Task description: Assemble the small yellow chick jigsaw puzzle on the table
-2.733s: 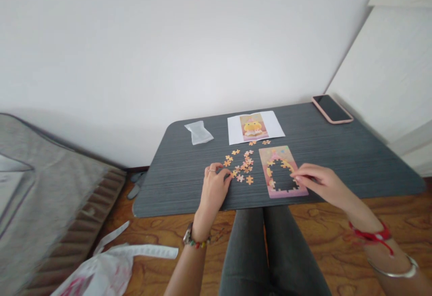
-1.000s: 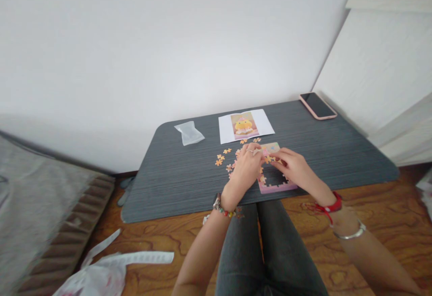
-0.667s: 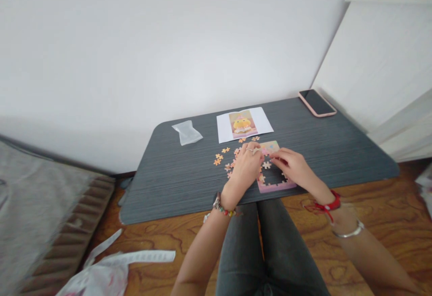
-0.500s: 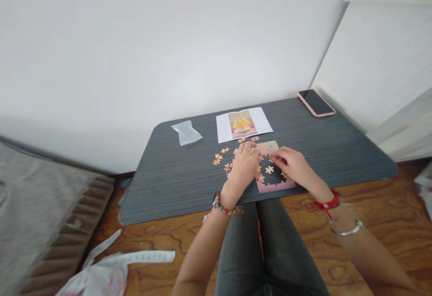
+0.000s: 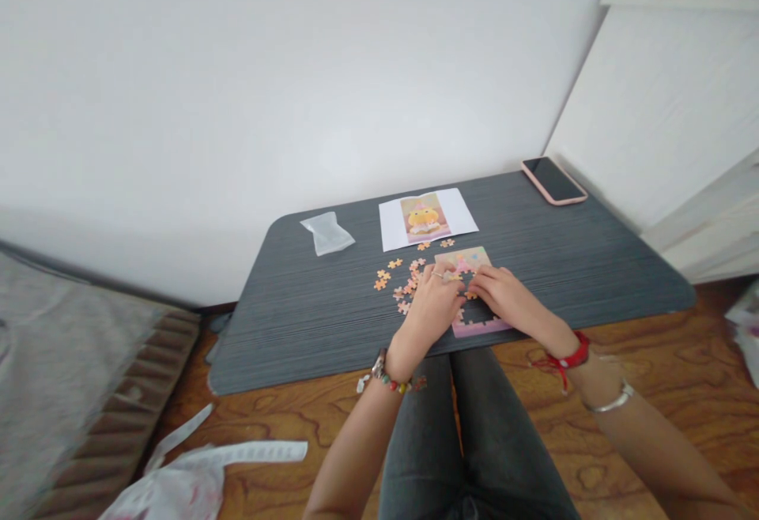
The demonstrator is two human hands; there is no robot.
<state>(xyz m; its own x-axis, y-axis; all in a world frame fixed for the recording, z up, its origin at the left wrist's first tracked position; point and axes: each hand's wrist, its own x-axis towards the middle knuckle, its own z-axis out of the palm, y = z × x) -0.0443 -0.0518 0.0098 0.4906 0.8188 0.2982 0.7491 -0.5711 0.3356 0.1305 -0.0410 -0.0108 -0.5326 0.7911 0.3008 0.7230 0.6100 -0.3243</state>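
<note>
1. The left hand (image 5: 436,299) and the right hand (image 5: 504,299) meet over the puzzle (image 5: 471,291) on the dark table (image 5: 308,314).
2. Their fingers bend onto a small piece; I cannot tell who grips it.
3. Loose pieces (image 5: 394,279) lie just left.

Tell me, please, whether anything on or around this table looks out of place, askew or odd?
On the table nothing stands out: loose puzzle pieces lie beside the puzzle under both hands, the phone lies flat. Only the crumpled plastic bag looks stray, lying on the floor.
</note>
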